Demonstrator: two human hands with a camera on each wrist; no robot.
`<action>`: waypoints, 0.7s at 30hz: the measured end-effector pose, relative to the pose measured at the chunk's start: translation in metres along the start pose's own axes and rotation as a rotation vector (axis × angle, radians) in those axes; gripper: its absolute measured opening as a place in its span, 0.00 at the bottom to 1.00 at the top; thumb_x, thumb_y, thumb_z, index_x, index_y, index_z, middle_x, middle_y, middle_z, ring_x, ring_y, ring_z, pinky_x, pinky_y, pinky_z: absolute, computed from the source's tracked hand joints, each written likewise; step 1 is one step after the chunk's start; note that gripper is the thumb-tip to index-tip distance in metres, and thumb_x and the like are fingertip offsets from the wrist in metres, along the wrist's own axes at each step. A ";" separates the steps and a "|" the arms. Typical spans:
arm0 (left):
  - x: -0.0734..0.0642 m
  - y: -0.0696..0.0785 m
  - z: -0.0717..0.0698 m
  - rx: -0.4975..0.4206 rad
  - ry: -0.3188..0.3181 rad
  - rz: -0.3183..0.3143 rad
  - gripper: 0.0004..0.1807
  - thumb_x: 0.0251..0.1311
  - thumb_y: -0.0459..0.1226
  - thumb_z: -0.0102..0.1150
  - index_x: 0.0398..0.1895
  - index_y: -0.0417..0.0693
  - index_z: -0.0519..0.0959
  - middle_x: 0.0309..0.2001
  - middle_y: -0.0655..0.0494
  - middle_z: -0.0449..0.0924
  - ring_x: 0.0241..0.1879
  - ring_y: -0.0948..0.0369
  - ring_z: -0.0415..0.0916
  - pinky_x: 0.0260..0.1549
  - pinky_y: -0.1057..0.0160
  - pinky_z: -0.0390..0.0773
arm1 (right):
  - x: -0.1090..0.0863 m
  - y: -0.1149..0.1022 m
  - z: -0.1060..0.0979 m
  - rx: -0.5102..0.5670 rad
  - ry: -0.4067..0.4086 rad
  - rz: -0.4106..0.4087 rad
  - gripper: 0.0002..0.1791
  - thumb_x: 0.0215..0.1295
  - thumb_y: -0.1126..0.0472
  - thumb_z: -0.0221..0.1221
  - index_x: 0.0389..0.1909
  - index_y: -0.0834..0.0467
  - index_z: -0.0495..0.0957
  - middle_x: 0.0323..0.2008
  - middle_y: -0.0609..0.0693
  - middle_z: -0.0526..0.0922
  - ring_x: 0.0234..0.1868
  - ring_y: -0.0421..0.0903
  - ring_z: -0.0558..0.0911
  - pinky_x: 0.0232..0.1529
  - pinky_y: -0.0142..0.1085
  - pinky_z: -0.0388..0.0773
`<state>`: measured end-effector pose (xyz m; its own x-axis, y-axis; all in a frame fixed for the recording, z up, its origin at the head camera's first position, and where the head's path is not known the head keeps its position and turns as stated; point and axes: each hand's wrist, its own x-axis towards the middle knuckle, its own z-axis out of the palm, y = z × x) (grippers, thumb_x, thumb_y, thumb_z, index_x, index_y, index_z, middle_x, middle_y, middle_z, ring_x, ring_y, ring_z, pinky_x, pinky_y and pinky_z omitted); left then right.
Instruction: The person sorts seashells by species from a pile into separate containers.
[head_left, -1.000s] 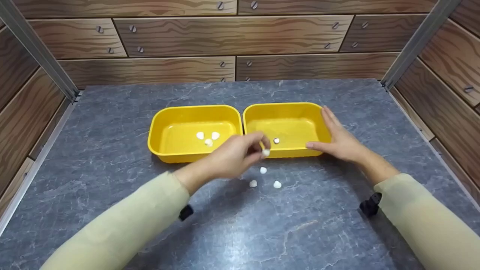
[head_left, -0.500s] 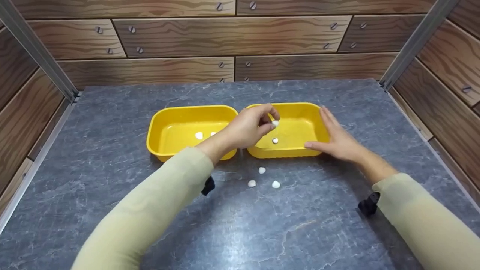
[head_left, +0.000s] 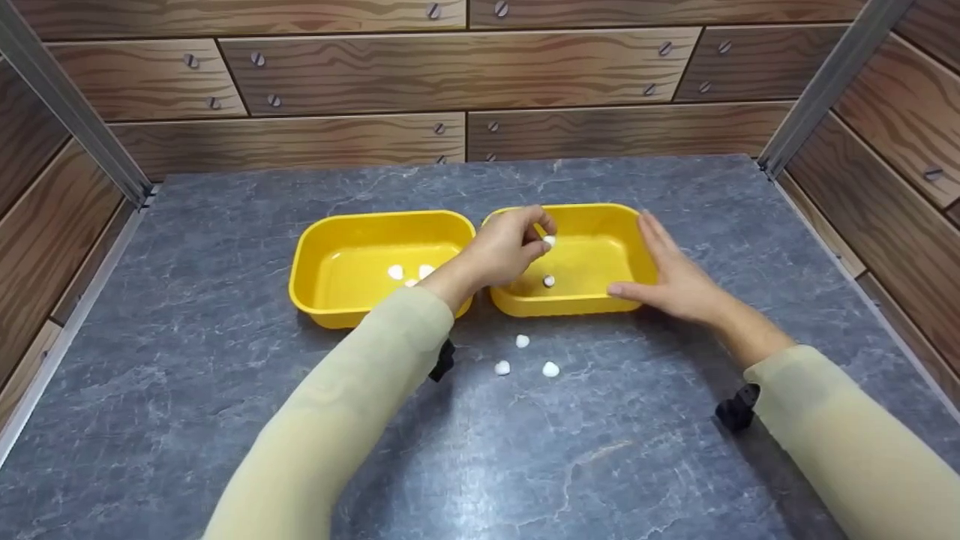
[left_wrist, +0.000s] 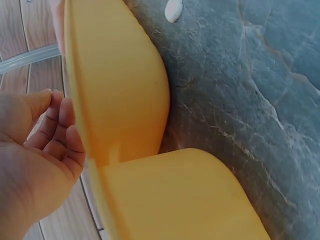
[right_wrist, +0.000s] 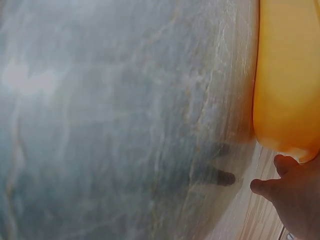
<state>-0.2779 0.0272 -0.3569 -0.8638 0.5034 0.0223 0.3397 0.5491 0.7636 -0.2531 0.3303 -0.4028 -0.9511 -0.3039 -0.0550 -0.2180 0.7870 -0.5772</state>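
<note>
My left hand [head_left: 501, 247] is over the right yellow bin [head_left: 589, 306], pinching a small white shell-like piece [head_left: 550, 241] between thumb and fingers. Below it, a small white piece with a dark edge [head_left: 549, 281] lies on that bin's floor. Straight fingers of my right hand [head_left: 682, 285] rest against the bin's right end, thumb on the front rim. In the left yellow bin [head_left: 307, 289] lie several white pieces [head_left: 395, 272], partly covered by my left forearm. The left wrist view shows the curled left fingers [left_wrist: 55, 135] beside the bin rim; the pinched piece is hidden there.
Three loose white pieces [head_left: 522, 341] lie on the grey marbled table [head_left: 525, 465] in front of the right bin. The two bins stand side by side. Wood-patterned walls [head_left: 337, 75] and metal corner posts [head_left: 814, 90] enclose the table's back and sides.
My left hand has moved from the right bin's front rim back over its inside, carrying the white piece, and has since almost stopped. My right hand has stayed at the bin's end.
</note>
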 end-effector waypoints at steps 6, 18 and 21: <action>0.008 -0.003 0.006 0.029 0.001 -0.014 0.10 0.79 0.37 0.59 0.58 0.48 0.79 0.41 0.53 0.80 0.40 0.59 0.76 0.40 0.66 0.79 | 0.001 0.000 0.000 0.002 0.002 -0.003 0.68 0.67 0.37 0.69 0.86 0.54 0.28 0.86 0.54 0.25 0.82 0.73 0.42 0.77 0.71 0.41; 0.007 -0.005 0.009 0.059 0.024 0.003 0.14 0.80 0.34 0.56 0.63 0.46 0.78 0.44 0.53 0.82 0.41 0.59 0.78 0.43 0.65 0.80 | -0.001 -0.001 0.001 0.005 0.003 -0.003 0.68 0.67 0.37 0.69 0.86 0.53 0.27 0.85 0.52 0.24 0.82 0.73 0.42 0.75 0.72 0.42; 0.002 0.000 0.006 0.037 0.029 0.020 0.13 0.79 0.35 0.57 0.62 0.48 0.78 0.43 0.54 0.82 0.41 0.60 0.78 0.43 0.66 0.80 | 0.000 -0.001 0.000 0.006 0.005 -0.006 0.68 0.67 0.37 0.69 0.86 0.53 0.27 0.85 0.52 0.24 0.82 0.73 0.41 0.75 0.73 0.41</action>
<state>-0.2777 0.0318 -0.3606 -0.8670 0.4951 0.0560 0.3697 0.5639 0.7385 -0.2526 0.3300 -0.4023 -0.9508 -0.3060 -0.0479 -0.2224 0.7822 -0.5820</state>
